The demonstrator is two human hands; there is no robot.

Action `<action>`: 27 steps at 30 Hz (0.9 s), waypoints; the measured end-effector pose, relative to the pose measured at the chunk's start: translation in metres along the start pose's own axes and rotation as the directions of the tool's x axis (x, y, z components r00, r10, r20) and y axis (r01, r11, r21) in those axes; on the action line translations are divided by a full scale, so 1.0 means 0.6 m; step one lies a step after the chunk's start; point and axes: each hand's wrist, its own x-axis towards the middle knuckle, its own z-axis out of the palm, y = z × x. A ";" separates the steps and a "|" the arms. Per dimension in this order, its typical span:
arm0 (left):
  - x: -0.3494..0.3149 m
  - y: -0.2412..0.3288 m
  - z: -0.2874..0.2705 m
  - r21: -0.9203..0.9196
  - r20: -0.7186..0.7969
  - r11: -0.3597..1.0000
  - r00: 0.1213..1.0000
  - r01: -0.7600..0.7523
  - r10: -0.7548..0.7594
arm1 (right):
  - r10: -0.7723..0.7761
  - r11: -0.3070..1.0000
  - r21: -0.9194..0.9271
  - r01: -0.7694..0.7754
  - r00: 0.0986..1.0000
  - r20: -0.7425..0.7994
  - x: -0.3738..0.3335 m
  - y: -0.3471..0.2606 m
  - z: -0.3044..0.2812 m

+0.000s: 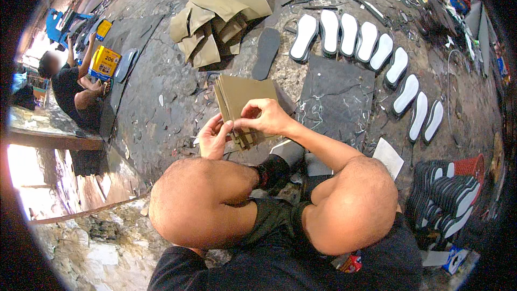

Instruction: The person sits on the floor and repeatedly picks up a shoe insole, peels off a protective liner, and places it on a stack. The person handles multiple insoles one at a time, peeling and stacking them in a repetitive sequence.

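Observation:
A stack of tan sheets point(253, 97) is held up in front of my knees. My left hand point(214, 136) grips the stack's lower left edge, thumb on the near side and fingers behind. My right hand point(265, 117) meets it there, thumb and fingertips pinched at the sheets' edge close to the left thumb. Whether the right fingertips have one sheet or several cannot be made out. Beyond the stack lies a loose pile of similar tan sheets point(207, 27). A dark grey sole-shaped piece point(265, 54) rests on the floor to the right of that pile.
White-topped soles point(368, 41) curve in a row from far middle to right. A dark flat sheet point(336, 89) lies inside that curve. More soles are stacked point(447, 194) by a red basket point(469, 168) at right. At left, another person point(75, 89) sits near a yellow box point(104, 63).

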 end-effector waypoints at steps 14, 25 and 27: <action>0.023 -0.027 -0.031 0.317 0.066 0.930 0.983 -0.186 0.174 | 0.072 0.976 -0.199 -0.091 0.992 -0.102 0.028 -0.032 0.030; 0.008 0.044 0.029 0.144 0.198 0.989 0.979 0.024 -0.052 | 0.159 0.981 0.115 -0.155 0.987 -0.032 0.009 -0.017 -0.040; 0.010 0.037 0.030 0.185 0.143 0.983 0.990 -0.012 -0.015 | 0.058 0.993 -0.093 -0.072 0.988 -0.143 -0.001 -0.034 -0.030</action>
